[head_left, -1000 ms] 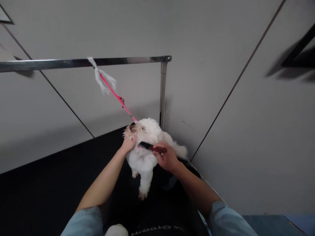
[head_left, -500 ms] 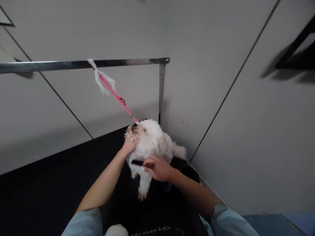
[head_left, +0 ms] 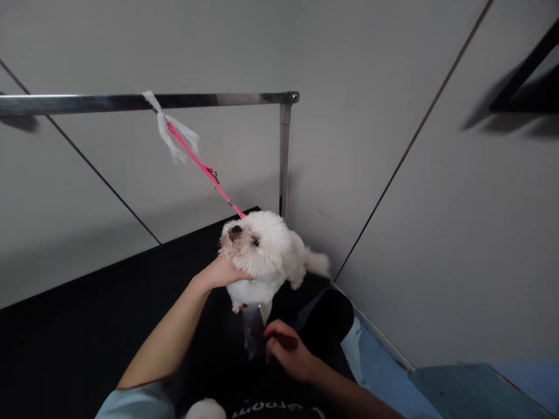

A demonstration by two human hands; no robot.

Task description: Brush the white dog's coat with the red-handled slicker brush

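A fluffy white dog sits on a black table, its head tilted up toward the left. My left hand cups the dog under the chin and jaw, fingers partly hidden in the fur. In my right hand is a slicker brush, gripped by its dark red handle. The flat rectangular head of the brush, slightly blurred, is in front of the dog's front leg; whether it touches the fur I cannot tell.
A pink leash runs from the dog's neck to a metal bar, tied with white cloth. A metal post holds the bar. Grey walls meet behind the table. Blue flooring shows at lower right.
My right hand has drawn the brush down and toward me from the dog's chest. The dog's head has turned, showing its nose and eye more clearly; my left hand stays at its jaw.
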